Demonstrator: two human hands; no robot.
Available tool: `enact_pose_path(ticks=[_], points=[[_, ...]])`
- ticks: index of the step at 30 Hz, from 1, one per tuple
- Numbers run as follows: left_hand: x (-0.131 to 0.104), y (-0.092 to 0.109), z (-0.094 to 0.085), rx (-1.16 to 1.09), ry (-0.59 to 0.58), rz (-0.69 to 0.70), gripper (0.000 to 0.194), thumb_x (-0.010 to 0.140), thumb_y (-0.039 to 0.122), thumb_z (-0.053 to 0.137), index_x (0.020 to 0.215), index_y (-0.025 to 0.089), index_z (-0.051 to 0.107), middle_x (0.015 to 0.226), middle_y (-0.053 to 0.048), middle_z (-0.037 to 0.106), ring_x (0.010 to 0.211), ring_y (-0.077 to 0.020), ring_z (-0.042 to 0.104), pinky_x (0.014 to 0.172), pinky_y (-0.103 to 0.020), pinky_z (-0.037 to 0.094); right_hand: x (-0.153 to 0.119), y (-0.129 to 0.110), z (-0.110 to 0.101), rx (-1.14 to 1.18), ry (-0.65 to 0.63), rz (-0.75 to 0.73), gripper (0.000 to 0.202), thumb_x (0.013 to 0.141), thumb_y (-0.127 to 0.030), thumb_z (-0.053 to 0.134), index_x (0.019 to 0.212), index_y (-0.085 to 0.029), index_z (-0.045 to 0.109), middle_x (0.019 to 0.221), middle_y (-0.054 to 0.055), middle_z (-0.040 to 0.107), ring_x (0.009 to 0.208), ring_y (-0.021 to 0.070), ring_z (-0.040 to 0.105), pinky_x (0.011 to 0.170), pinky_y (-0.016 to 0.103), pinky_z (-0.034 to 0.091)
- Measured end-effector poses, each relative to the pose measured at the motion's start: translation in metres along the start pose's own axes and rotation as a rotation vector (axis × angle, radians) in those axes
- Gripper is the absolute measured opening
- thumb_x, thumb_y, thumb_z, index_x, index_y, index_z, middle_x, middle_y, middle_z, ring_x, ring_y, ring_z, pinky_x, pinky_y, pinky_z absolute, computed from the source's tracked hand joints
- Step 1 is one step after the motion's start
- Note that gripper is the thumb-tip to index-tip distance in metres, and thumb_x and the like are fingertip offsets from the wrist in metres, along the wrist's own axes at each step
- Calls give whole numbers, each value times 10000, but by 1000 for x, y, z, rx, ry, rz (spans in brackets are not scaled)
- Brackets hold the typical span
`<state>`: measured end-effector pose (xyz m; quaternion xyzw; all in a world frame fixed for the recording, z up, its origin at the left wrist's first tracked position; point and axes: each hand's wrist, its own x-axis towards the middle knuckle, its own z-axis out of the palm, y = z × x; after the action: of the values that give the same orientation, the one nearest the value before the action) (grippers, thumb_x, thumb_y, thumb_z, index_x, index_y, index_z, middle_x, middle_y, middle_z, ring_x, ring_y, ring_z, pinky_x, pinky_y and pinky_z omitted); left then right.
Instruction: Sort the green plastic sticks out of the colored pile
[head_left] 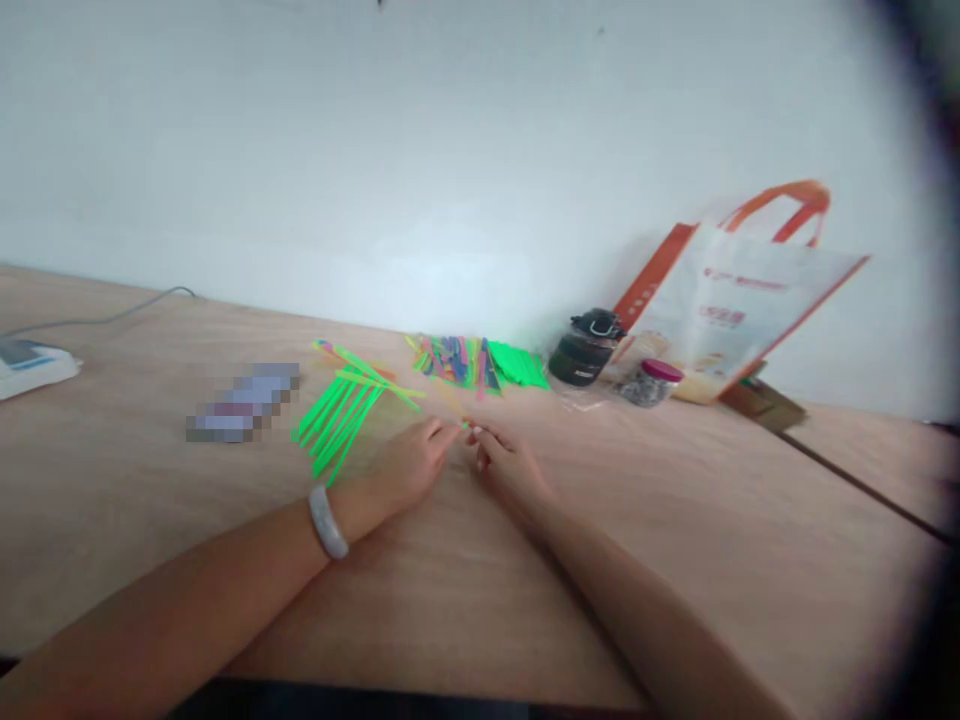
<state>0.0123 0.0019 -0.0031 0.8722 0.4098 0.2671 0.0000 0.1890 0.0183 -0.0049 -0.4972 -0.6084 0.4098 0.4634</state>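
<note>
My left hand (416, 462), with a pale bangle (328, 522) on its wrist, and my right hand (511, 466) meet just above the table. Their fingertips are pinched closed around a small, thin strip (466, 425), of which only a little green and orange shows. Left of my left hand lies a fan of bright green strips (341, 418), crossed by yellow and orange ones. Beyond the hands are a pile of mixed coloured strips (454, 360) and a bundle of green strips (519, 364). What the fingers hold is mostly hidden and blurred.
A black bottle (581, 350), a jar with a pink lid (651, 383) and a white bag with orange handles (739, 310) stand at the right by the wall. A blurred-out flat object (247, 402) lies at left, near a white device (37, 368) and a cable (112, 320).
</note>
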Motion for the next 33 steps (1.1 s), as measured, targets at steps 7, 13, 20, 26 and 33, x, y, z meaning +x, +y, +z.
enact_pose_path(ticks=[7, 13, 20, 26, 33], points=[[-2, 0, -8, -2, -30, -35, 306, 902, 111, 347, 1125, 166, 550, 947, -57, 546, 864, -165, 538, 783, -290, 466, -3, 0, 3, 15, -71, -11, 371, 770, -416, 511, 963, -137, 661, 727, 4, 592, 469, 67, 454, 473, 218, 356], [-3, 0, -8, 33, -58, -89, 341, 898, 104, 340, 1147, 164, 564, 888, -56, 546, 779, -158, 538, 714, -274, 462, -7, 3, 7, -121, -73, -76, 372, 802, -375, 476, 1041, -159, 662, 718, 4, 607, 506, 90, 473, 498, 224, 388], [-4, 1, -8, -19, -57, -82, 347, 869, 65, 345, 1097, 168, 586, 893, -58, 566, 804, -161, 550, 732, -279, 466, -10, 4, 5, -318, -87, -304, 354, 829, -273, 441, 1090, -190, 664, 823, 53, 655, 728, 166, 577, 644, 281, 467], [-3, 10, -16, 92, -81, -86, 265, 886, 94, 348, 1043, 132, 558, 966, -85, 608, 889, -187, 576, 798, -312, 467, -11, -1, 6, -351, -154, -335, 355, 850, -273, 424, 1118, -220, 651, 906, 56, 675, 819, 181, 604, 736, 313, 487], [0, -2, -43, 426, -125, -329, 252, 910, 205, 350, 967, 121, 580, 898, -128, 635, 845, -250, 614, 718, -353, 480, -8, 3, -1, -473, -111, -359, 386, 872, -343, 442, 1202, -203, 584, 993, 83, 653, 847, 187, 597, 766, 334, 484]])
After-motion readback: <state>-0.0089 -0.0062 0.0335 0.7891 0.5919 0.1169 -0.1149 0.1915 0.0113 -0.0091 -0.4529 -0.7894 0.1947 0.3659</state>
